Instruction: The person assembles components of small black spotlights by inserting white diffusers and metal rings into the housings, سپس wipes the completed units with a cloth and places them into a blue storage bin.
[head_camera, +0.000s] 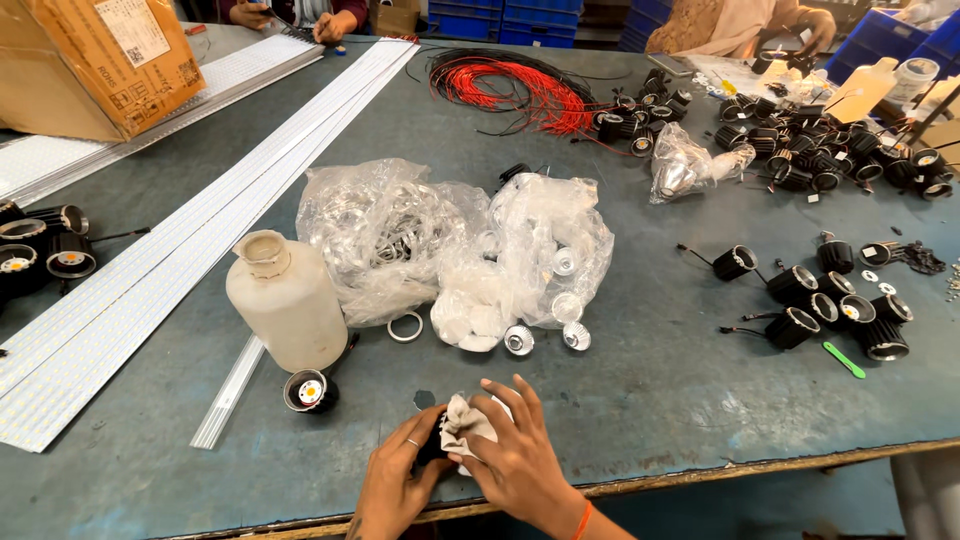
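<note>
Near the table's front edge, my left hand grips a small black lamp housing, mostly hidden by my fingers. My right hand presses a white cloth onto that housing from the right. Both hands touch each other around the part. Another black lamp housing with an orange centre lies just left of my hands, beside a cream plastic bottle.
Two clear bags of silver reflectors and rings lie mid-table, with loose reflectors in front. Black housings and a green tool sit right. Long white strips, a cardboard box, red wires; other people's hands at the far edge.
</note>
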